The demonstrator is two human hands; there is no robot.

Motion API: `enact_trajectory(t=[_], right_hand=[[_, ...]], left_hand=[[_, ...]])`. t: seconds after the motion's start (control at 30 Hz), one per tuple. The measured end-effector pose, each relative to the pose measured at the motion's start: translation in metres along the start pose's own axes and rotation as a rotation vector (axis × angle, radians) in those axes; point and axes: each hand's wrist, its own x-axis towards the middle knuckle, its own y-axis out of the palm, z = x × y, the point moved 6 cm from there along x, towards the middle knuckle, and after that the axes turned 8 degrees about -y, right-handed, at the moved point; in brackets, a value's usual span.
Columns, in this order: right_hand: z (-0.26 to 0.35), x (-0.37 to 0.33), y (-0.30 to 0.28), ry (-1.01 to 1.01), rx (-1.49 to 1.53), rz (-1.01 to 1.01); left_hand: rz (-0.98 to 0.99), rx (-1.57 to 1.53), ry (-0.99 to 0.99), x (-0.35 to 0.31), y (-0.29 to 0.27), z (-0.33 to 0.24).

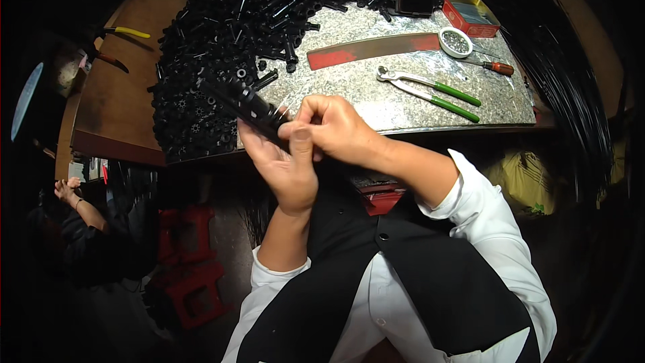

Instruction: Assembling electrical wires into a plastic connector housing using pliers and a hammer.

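Observation:
My left hand (285, 173), palm up, is closed round a dark, tubular black part (250, 102) with ringed sections. The part slants up and left over a heap of loose black tubular pieces (222, 33). At its lower end, my right hand (336, 128) pinches with thumb and forefinger, close against the left thumb. Whatever lies between those right fingertips is hidden. Right of my hands, green-handled pincers (430, 91) rest on the speckled tabletop (363, 94).
Beyond the pincers lie a red-and-dark flat strip (373, 50), a white bowl of small metal bits (455, 42), a screwdriver (500, 67) and a red box (471, 17). Long black rods (571, 81) hang at the right edge. Another person's hand (66, 190) shows far left, near red stools (191, 262).

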Motion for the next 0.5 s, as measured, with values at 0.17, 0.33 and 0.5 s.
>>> enact_trajectory(t=[0.17, 0.33, 0.5], right_hand=[[0.011, -0.011, 0.006, -0.532, -0.478, -0.07], [-0.001, -0.015, 0.005, -0.326, -0.201, 0.02], [-0.008, -0.008, 0.0, -0.215, -0.196, 0.089]], left_hand=[[0.076, 0.217, -0.181, 0.003, -0.005, -0.001], [0.133, 0.181, -0.257, 0.01, -0.014, -0.006], [0.21, 0.242, -0.283, 0.012, -0.019, -0.003]])
